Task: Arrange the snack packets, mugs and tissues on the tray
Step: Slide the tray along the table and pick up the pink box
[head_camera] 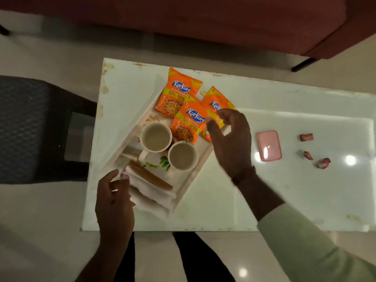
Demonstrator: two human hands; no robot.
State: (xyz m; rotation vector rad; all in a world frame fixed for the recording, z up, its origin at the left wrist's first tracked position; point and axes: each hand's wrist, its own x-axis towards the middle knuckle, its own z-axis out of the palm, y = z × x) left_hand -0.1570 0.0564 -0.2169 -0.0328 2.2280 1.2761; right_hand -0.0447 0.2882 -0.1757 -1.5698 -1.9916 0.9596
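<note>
1. Sitting askew on the white table [223, 200], the tray [189, 181] has one corner toward the table's far edge and another at its near edge.
2. The right hand [230, 145] hovers over the tray's right corner, fingers spread and loosely curled, gripping nothing I can make out; the third snack packet [215, 100] lies just beyond its fingertips, long axis along the tray's far-right rim.
3. The left hand [114, 200] rests at the near corner, thumb and fingers pinching the folded tissues [150, 190].
4. Two more packets [179, 92] overlap at the far corner.
5. Two mugs [156, 137] touch mid-tray.
</note>
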